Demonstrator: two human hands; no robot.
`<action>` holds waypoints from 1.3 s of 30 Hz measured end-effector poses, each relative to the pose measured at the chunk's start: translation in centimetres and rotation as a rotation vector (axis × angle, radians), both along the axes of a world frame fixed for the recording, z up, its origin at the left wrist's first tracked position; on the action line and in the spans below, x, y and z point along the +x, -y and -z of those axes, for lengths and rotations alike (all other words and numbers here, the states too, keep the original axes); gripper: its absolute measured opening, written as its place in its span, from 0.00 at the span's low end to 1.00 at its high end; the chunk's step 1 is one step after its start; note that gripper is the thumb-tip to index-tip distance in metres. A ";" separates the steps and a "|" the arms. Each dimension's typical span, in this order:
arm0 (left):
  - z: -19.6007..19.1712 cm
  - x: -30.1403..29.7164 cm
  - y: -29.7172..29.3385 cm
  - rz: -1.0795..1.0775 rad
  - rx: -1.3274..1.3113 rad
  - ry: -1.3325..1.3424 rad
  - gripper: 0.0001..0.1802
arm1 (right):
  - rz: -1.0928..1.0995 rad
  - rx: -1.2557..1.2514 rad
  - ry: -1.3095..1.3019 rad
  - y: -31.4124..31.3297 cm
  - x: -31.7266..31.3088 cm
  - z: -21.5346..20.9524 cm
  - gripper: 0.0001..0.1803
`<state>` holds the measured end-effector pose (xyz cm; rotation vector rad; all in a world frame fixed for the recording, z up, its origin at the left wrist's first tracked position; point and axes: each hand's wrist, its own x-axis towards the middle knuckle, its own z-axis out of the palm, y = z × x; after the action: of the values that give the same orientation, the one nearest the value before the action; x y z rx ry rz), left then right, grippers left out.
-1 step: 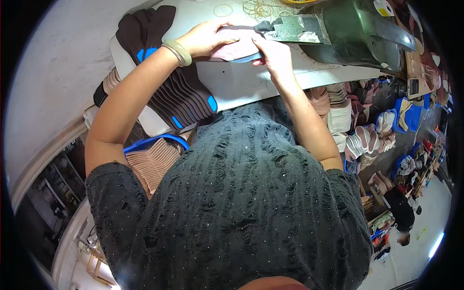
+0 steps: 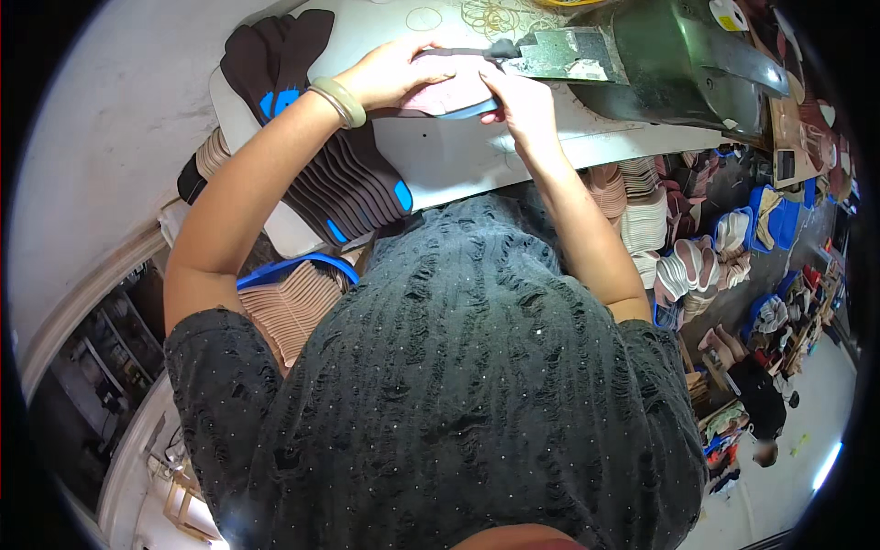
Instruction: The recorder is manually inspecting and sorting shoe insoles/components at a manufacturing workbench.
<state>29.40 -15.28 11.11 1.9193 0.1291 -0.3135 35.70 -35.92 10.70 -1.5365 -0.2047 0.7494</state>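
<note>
Light: table point(image 2: 477, 156) evenly lit from above | glare: bright patch seen lower right | edges: bent, darkened | blur: slight at rim

Take the white tabletop point(image 2: 458, 160) as your landmark. On its left end lies a fanned stack of dark insoles with blue patches point(image 2: 344, 179). Below that end, a blue basket point(image 2: 298, 268) holds tan insoles. Right of the tabletop stand piles of pale soles point(image 2: 646, 215).
</note>
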 end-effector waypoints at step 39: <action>0.1 -1.3 6.4 -0.602 0.301 0.106 0.32 | -0.099 0.080 -0.094 2.7 -4.1 2.2 0.13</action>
<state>28.12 -21.66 11.04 2.0802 0.6984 0.2246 31.62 -38.64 8.49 -1.4202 -0.2391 0.8802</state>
